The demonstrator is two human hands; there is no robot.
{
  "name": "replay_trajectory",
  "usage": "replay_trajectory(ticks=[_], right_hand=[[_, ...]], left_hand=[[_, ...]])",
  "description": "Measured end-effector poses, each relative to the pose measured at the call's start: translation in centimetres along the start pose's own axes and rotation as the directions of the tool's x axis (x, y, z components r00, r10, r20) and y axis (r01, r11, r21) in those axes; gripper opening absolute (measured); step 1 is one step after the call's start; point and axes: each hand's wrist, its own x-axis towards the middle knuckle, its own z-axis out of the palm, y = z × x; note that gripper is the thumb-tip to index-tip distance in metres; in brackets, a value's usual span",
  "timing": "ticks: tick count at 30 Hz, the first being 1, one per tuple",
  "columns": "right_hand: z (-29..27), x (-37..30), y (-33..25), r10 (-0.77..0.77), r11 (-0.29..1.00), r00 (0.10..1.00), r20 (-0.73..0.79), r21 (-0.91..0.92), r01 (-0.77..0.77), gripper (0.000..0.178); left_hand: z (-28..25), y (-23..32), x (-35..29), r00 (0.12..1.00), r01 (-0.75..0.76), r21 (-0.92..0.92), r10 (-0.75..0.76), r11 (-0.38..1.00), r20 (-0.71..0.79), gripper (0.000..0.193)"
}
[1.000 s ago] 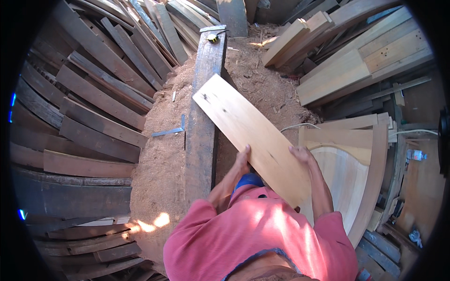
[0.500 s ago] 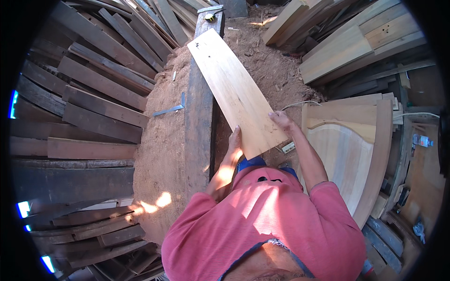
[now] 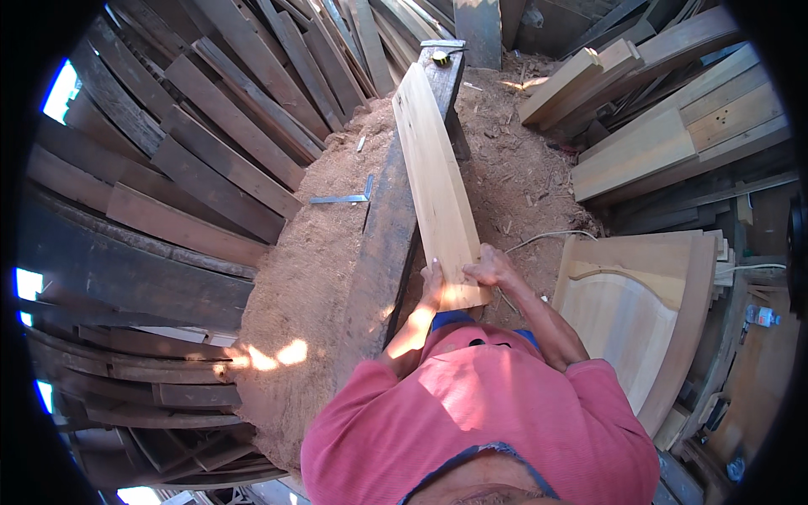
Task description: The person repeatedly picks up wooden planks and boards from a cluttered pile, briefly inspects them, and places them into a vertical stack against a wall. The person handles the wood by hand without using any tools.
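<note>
A long pale wooden board stretches away from my body, tilted on its long axis so that it looks narrow. My left hand grips its left edge near the close end. On the opposite edge my right hand is closed round the board, its thumb side toward the top face. The board's far part lies over a dark, worn wooden beam. At the beam's far end rests a yellow and black tape measure. A metal try square lies to the beam's left.
Many dark planks lean along the left side. At right stand a pale arched door panel and stacked boards. A cable crosses the floor, which is covered in sawdust. A plastic bottle lies far right.
The board has rolled from showing its broad face to a steeper tilt, and its near end has come in. My hands are closer together. The whole view has shifted.
</note>
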Motion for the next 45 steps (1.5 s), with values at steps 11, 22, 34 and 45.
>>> replay_trajectory(ticks=[11, 22, 34, 45], right_hand=[[8.4, 0.4, -6.5, -0.141, 0.981, 0.987, 0.072, -0.126, 0.15, 0.062], [4.9, 4.3, 3.9, -0.168, 0.986, 0.985, -0.028, -0.029, 0.167, 0.035], [3.5, -0.8, 27.1, 0.35, 0.936, 0.927, -0.132, 0.08, -0.342, 0.04], [6.7, -2.7, 25.1, 0.333, 0.931, 0.925, -0.184, 0.222, -0.291, 0.04]], left_hand=[[1.6, 17.3, -1.6, 0.97, 0.011, 0.776, 0.183, 0.631, -0.162, 0.119], [-16.1, 20.0, -3.8, 0.981, -0.182, 0.568, 0.186, 0.802, 0.052, 0.078], [-10.8, 6.9, -7.1, 0.93, 0.097, 0.97, 0.327, 0.221, -0.167, 0.12], [-8.7, 5.9, -2.2, 0.895, 0.442, 0.894, 0.038, 0.073, -0.445, 0.126]])
